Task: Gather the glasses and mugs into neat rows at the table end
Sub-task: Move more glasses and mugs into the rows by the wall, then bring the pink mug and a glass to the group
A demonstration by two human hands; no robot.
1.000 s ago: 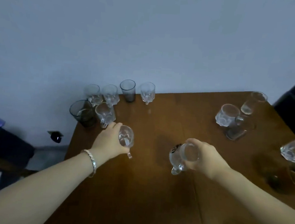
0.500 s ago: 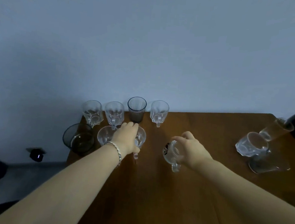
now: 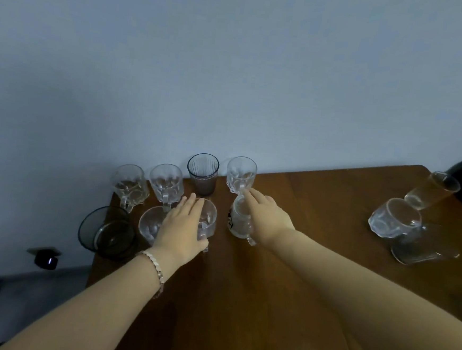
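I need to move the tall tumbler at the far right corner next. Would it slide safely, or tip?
The tall tumbler looks narrow for its height, so a push near its rim would probably tip it. It seems to be smooth clear glass, likely slippery and breakable. It stands close to a faceted mug, so sliding it may knock them together; lifting seems safer.

Both of our arms reach forward together, bare from the elbow down. Our left hand point(image 3: 183, 227) lies palm down, fingers point(image 3: 191, 207) stretched long and close together, thumb tucked low at the right edge, loosely cupped over what it holds. A metal bracelet point(image 3: 154, 269) circles that wrist. Our right hand point(image 3: 265, 219) comes in from the right, forearm angled across the lower frame, wrist bent inward, fingers pointing up and left with the index extended, the palm wrapped around its load. The two hands sit near each other, not touching.
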